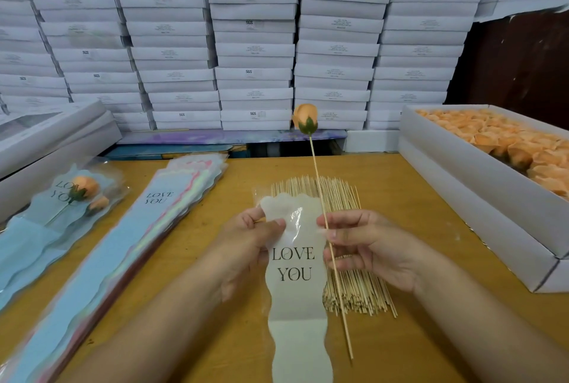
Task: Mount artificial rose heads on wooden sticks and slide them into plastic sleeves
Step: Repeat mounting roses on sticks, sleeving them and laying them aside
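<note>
Pinching the sleeve point(296, 262) near its top edge, the left hand point(246, 247) has thumb & fingertips pressed on the plastic; the right hand point(366, 247) pinches the stick point(320, 195) about mid-length while its fingertips also touch the sleeve's right edge. Rose point(304, 119) is already mounted, sitting at the stick's far end well above the right-hand pinch; the stick's bare tip hangs below that pinch, just right of the sleeve's lower part.

Step, as I read it: mounting done, sleeving about to start. Sleeve mouth looks not yet opened, and I can't tell for sure if the layers are parted. Next move prob. needs both hands to spread the mouth at the top, then the right hand to lift the stick, bring its bare tip over to that mouth & feed it down w/o snagging the film.

Under both grips lies the loose stick pile point(354, 284); it could catch the tip or sleeve tail. Left of the left hand: a stack of empty sleeves point(117, 244), and further left, finished sleeved roses point(86, 188). Right of the right hand, a box point(462, 185) of rose heads. Beyond, stacked white boxes point(252, 44).
</note>
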`<state>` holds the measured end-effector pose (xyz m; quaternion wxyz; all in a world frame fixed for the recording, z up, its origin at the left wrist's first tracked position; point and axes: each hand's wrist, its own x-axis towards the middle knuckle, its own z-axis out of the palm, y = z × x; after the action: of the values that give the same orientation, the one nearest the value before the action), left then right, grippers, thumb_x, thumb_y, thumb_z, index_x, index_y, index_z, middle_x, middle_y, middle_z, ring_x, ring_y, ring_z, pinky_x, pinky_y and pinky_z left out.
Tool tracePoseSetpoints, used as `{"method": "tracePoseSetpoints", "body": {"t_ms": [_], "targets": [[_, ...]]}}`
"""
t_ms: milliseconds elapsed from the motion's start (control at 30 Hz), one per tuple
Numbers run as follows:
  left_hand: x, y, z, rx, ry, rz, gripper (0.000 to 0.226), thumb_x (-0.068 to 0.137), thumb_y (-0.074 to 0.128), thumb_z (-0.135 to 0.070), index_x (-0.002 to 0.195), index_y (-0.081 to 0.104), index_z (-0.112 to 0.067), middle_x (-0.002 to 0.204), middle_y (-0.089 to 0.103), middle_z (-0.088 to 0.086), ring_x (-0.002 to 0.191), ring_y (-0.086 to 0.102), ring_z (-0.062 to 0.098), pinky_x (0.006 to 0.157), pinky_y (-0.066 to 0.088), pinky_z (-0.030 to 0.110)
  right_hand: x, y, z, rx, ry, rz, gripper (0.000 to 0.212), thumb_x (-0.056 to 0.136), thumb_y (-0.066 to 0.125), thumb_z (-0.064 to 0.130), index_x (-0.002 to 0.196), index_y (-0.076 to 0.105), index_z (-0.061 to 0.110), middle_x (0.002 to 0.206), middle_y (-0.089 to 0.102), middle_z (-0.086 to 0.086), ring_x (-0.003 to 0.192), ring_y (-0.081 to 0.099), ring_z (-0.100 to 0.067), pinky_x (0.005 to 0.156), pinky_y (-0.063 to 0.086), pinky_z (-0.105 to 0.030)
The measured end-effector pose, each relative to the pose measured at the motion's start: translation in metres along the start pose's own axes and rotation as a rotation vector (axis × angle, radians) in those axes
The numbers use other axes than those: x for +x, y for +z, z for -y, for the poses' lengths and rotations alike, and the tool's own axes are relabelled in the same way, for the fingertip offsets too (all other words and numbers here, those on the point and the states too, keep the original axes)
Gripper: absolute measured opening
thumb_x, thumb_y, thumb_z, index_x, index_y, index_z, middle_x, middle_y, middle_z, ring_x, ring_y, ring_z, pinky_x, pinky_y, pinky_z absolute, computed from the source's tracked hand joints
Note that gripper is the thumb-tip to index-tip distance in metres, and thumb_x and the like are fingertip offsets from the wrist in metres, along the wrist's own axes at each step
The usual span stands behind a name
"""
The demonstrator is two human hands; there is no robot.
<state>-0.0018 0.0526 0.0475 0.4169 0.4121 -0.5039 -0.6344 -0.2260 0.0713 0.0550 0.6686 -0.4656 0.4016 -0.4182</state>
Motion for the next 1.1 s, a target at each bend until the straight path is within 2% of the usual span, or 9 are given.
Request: {"method": "tracePoseSetpoints", "body": {"t_ms": [67,167,233,300,533,600,800,967,1100], "targets": [[0.0,-0.001,0.001,0.044,-0.025,0.006,0.02,0.096,0.064,-0.011,0.095,0.08,-0.022,0.104,0.077,0.017,0.095,0.075,0.034,0.083,0.062,0.046,0.001,-0.002,0.001,0.016,-0.022,-0.035,0.023,0.069,0.075,0.001,0.09,0.081,0.009,0.083,0.072,-0.015,0.07,0.072,-0.024,0.053,0.061,-0.029],[-0.002,0.002,0.001,0.065,-0.049,0.0,0.013,0.094,0.067,-0.012,0.102,0.077,-0.015,0.103,0.076,0.018,0.094,0.074,0.036,0.088,0.058,0.049,0.002,-0.004,0.0,0.028,-0.042,-0.077,0.023,0.068,0.076,0.001,0.09,0.079,0.006,0.083,0.072,-0.015,0.07,0.072,-0.024,0.053,0.061,-0.029],[-0.002,0.002,0.003,0.051,-0.041,0.012,0.022,0.092,0.07,-0.015,0.113,0.072,-0.01,0.103,0.077,0.018,0.089,0.075,0.032,0.074,0.06,0.038,0.002,-0.003,-0.001,0.025,-0.053,-0.088,0.023,0.068,0.076,0.001,0.09,0.079,0.006,0.083,0.073,-0.015,0.072,0.073,-0.024,0.053,0.061,-0.03],[-0.004,0.004,0.003,0.027,-0.061,0.031,0.025,0.089,0.072,-0.019,0.112,0.071,-0.01,0.102,0.077,0.018,0.086,0.076,0.03,0.065,0.06,0.033,0.003,-0.002,-0.002,0.033,-0.06,-0.092,0.022,0.068,0.075,0.0,0.089,0.08,0.006,0.084,0.073,-0.015,0.073,0.073,-0.025,0.054,0.061,-0.03],[-0.003,0.004,0.01,0.013,-0.077,0.017,0.011,0.09,0.07,-0.015,0.092,0.079,-0.009,0.103,0.075,0.024,0.093,0.074,0.039,0.084,0.06,0.049,0.003,-0.001,-0.004,0.001,-0.064,-0.082,0.02,0.07,0.075,0.001,0.088,0.08,0.008,0.083,0.073,-0.013,0.073,0.073,-0.024,0.055,0.061,-0.03],[-0.003,0.006,0.011,-0.007,-0.078,-0.001,0.011,0.09,0.07,-0.013,0.092,0.079,-0.007,0.103,0.074,0.026,0.096,0.073,0.042,0.091,0.057,0.055,0.003,-0.002,-0.005,-0.005,-0.066,-0.086,0.02,0.072,0.075,-0.001,0.09,0.08,0.008,0.083,0.073,-0.013,0.074,0.073,-0.024,0.056,0.062,-0.031],[-0.004,0.005,0.01,-0.057,-0.103,-0.025,0.026,0.082,0.075,-0.012,0.104,0.073,0.002,0.1,0.075,0.026,0.083,0.075,0.035,0.07,0.062,0.04,0.004,-0.005,-0.004,-0.03,-0.072,-0.095,0.025,0.068,0.075,0.001,0.092,0.079,0.007,0.086,0.074,-0.012,0.075,0.073,-0.025,0.057,0.063,-0.032],[-0.005,0.005,0.008,-0.104,-0.108,-0.022,0.042,0.073,0.081,-0.007,0.112,0.07,0.002,0.104,0.075,0.024,0.088,0.075,0.035,0.073,0.063,0.039,0.004,-0.006,-0.003,-0.058,-0.076,-0.111,0.027,0.068,0.075,0.004,0.095,0.08,0.009,0.091,0.076,-0.009,0.078,0.074,-0.024,0.055,0.061,-0.027],[-0.006,0.006,0.008,-0.112,-0.117,-0.039,0.047,0.071,0.083,-0.005,0.116,0.069,0.0,0.104,0.075,0.023,0.088,0.075,0.034,0.068,0.062,0.037,0.004,-0.008,-0.001,-0.072,-0.083,-0.135,0.025,0.069,0.074,0.006,0.092,0.08,0.011,0.096,0.077,-0.008,0.077,0.073,-0.022,0.053,0.06,-0.026]]}}
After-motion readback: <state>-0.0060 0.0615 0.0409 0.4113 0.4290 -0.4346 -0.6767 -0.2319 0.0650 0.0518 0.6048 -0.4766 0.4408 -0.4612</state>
